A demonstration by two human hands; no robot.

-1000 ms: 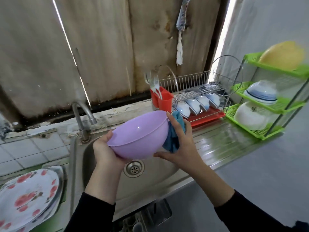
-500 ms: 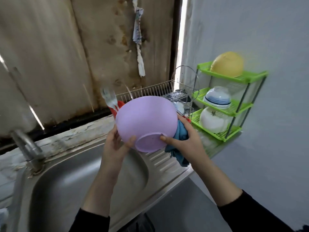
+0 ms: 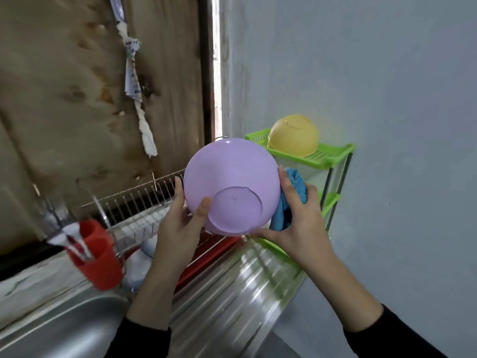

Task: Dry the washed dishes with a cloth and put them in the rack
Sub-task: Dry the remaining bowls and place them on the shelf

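left hand (image 3: 180, 223) fingers clamped on purple bowl (image 3: 229, 184) | right hand (image 3: 299, 215) fingers clamped on blue cloth (image 3: 291, 200)

A lilac plastic bowl (image 3: 232, 187) sits mid-frame, base turned toward the camera. A bunched blue cloth (image 3: 289, 200) presses its right side. The green rack (image 3: 333, 156) stands behind, right of centre.

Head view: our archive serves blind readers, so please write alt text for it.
Two hands hold a purple bowl base toward the camera, the left hand at its side, the right hand pressing a blue cloth against it. Behind stand a wire rack and a green shelf holding a yellow bowl.
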